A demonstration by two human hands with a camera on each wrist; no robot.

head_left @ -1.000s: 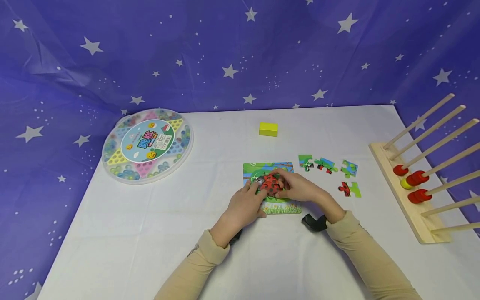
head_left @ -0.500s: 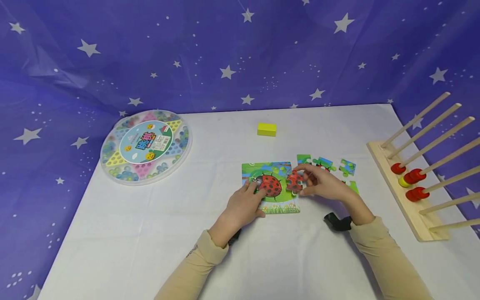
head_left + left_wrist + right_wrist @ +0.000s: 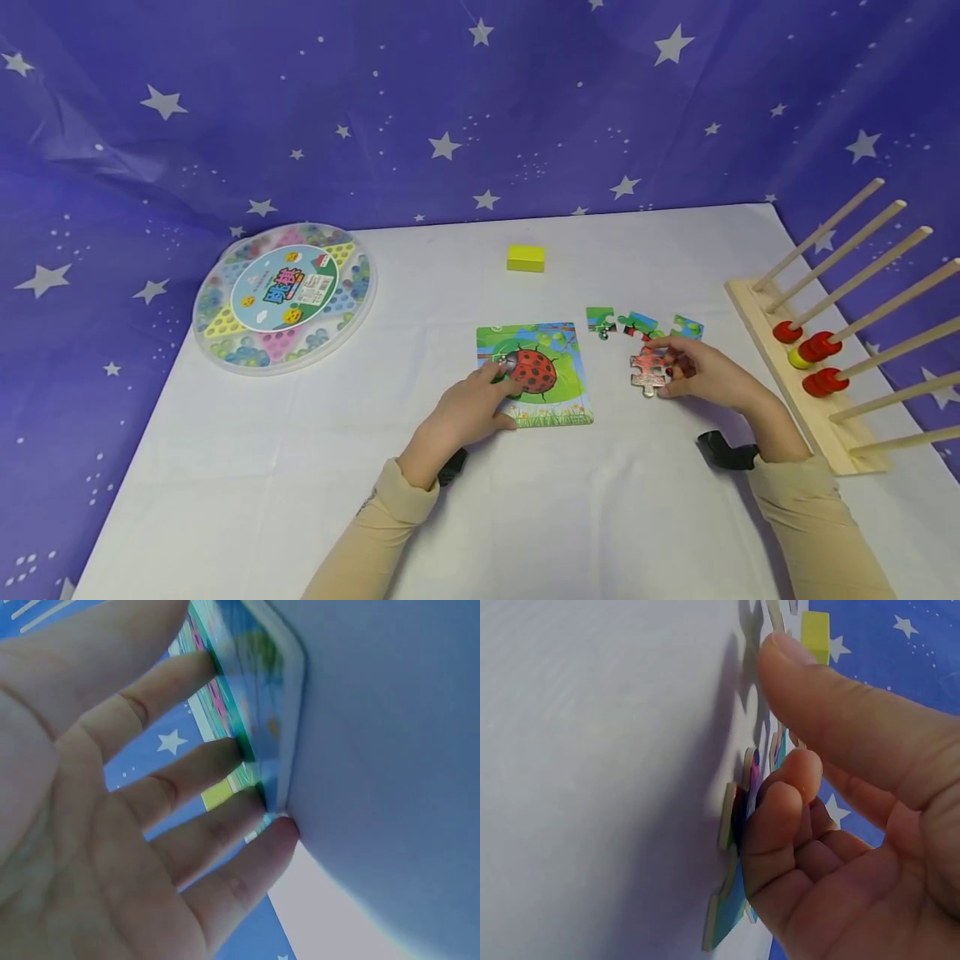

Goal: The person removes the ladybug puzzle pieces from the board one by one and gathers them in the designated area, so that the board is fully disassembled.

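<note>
A square puzzle board (image 3: 562, 387) with a printed ladybug lies flat on the white table. My left hand (image 3: 468, 407) rests its fingertips on the board's left part; in the left wrist view its spread fingers touch the board's edge (image 3: 289, 682). To the right of the board, my right hand (image 3: 708, 375) pinches a red jigsaw piece (image 3: 647, 372) between thumb and fingers. Behind that hand lie loose jigsaw pieces (image 3: 600, 320), one partly covered by the fingers. In the right wrist view a green and red loose piece (image 3: 731, 900) lies beneath the curled fingers.
At the back left lies a round Chinese checkers box (image 3: 285, 297) with a clear rim. A yellow block (image 3: 526, 258) sits behind the board. On the right stands a wooden peg rack (image 3: 810, 375) with red and yellow beads, its rods leaning outward. A starry purple cloth (image 3: 450, 100) hangs behind.
My right hand has lifted the red jigsaw piece off the board and carried it right, close to the loose pieces. The left hand has stayed on the board. The head view has shifted slightly.
</note>
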